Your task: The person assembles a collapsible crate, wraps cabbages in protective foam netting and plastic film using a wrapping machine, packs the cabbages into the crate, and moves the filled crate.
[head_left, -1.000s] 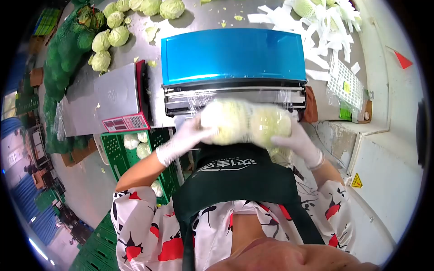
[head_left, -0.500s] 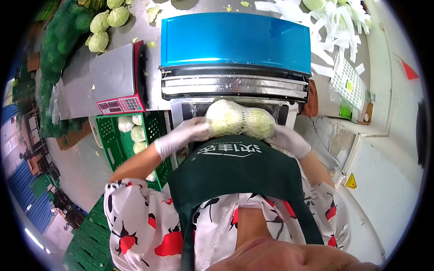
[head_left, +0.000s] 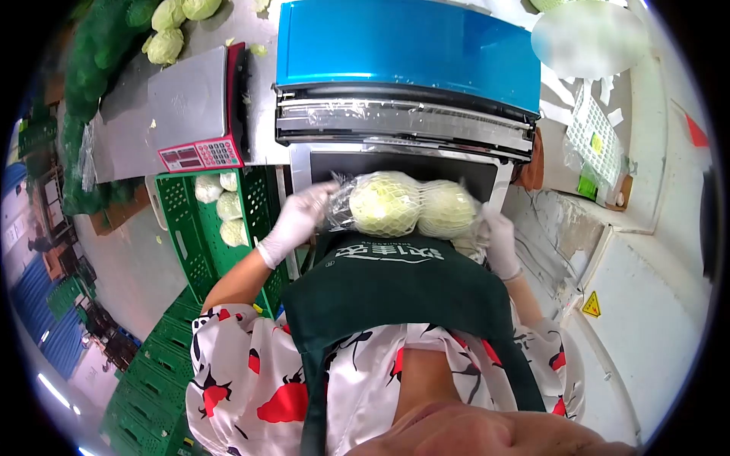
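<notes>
Two pale green cabbages [head_left: 385,204] in white netting lie side by side in front of my apron, at the near edge of the wrapping machine [head_left: 403,114]. Clear plastic film [head_left: 342,205] is around them and sticks out loose on the left. My left hand [head_left: 306,213], in a white glove, pinches this loose film beside the left cabbage. At the right end, my gloved right hand [head_left: 499,239] has its fingers closed at the edge of the wrapped pair; what exactly they pinch is hard to make out.
A red and silver scale [head_left: 199,114] stands left of the machine's blue cover [head_left: 403,53]. Below it is a green crate [head_left: 171,228] with several wrapped cabbages. Loose cabbages [head_left: 166,45] and green net sacks [head_left: 91,99] lie upper left. A white plastic grid [head_left: 593,137] is at the right.
My hands have moved outward from the cabbages' sides to their ends. Film now stretches out at the left, and the cabbages sit slightly further right. The view has shifted a little.
</notes>
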`<action>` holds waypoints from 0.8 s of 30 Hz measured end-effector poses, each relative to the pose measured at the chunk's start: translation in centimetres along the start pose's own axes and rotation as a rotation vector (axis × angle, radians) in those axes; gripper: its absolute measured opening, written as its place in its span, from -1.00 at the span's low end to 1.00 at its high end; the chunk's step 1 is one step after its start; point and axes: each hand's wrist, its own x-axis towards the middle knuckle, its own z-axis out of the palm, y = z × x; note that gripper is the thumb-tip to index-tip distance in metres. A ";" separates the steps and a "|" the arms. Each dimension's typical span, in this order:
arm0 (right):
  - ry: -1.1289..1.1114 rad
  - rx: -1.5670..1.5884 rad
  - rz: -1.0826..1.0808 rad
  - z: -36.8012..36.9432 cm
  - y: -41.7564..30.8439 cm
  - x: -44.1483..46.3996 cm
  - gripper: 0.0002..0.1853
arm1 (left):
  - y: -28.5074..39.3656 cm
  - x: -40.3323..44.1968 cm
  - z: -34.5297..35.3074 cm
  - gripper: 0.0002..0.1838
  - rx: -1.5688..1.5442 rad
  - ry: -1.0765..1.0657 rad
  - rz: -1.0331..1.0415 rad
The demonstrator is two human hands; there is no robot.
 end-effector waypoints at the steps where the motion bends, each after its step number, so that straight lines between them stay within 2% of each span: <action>1: -0.059 -0.225 -0.082 1.0 1.7 -0.2 -0.79 | -3.7 0.1 0.9 -0.69 0.065 -0.048 0.017; 2: -0.126 -0.354 -0.132 2.5 2.8 -0.6 -0.80 | -6.1 0.4 1.8 -0.68 0.197 -0.088 -0.053; 3: -0.170 -0.372 -0.146 4.3 3.9 -0.7 -0.81 | -7.8 0.8 3.3 -0.66 0.267 -0.125 -0.024; 4: -0.196 -0.385 -0.159 6.3 4.9 -0.8 -0.82 | -7.0 1.1 4.9 -0.68 0.019 -0.188 -0.205; 6: -0.211 -0.366 -0.161 9.6 5.9 -0.5 -0.83 | -9.3 2.2 7.2 -0.71 -0.268 -0.233 -0.148; 9: -0.206 -0.255 -0.150 12.2 6.0 0.1 -0.82 | -8.4 1.3 7.2 -0.74 -0.435 -0.062 0.044; 12: -0.242 0.050 -0.085 12.2 4.6 0.0 -0.80 | 0.2 0.8 5.5 -0.78 -0.314 -0.025 0.303; 14: -0.336 0.437 -0.013 11.4 1.6 0.2 -0.77 | 6.0 0.9 4.2 -0.73 -0.415 -0.176 0.503; 15: -0.425 0.652 0.026 11.2 -2.0 -0.2 -0.76 | 6.4 1.4 4.0 -0.70 -0.420 -0.268 0.553; 17: -0.667 1.135 0.226 10.3 -9.9 -1.8 -0.61 | 7.6 0.8 4.5 -0.60 -0.637 -0.368 0.609; 18: -0.667 1.108 0.212 10.7 -10.3 -1.6 -0.48 | 8.6 -0.3 5.0 -0.52 -0.853 -0.374 0.624; 19: -0.666 1.082 0.198 11.1 -10.8 -1.4 -0.35 | 8.9 -1.5 5.0 -0.37 -1.008 -0.433 0.617; 20: -0.700 0.983 0.112 10.8 -11.1 -1.7 -0.37 | 8.7 -3.2 3.4 -0.43 -0.998 -0.557 0.580; 22: -0.762 0.795 -0.074 10.1 -11.9 -2.3 -0.41 | 4.8 -3.5 3.9 -0.45 -1.147 -0.629 0.400; 24: -0.739 0.327 -0.199 12.2 -12.1 -1.9 -0.42 | 2.0 -3.6 3.7 -0.40 -1.375 -0.505 0.341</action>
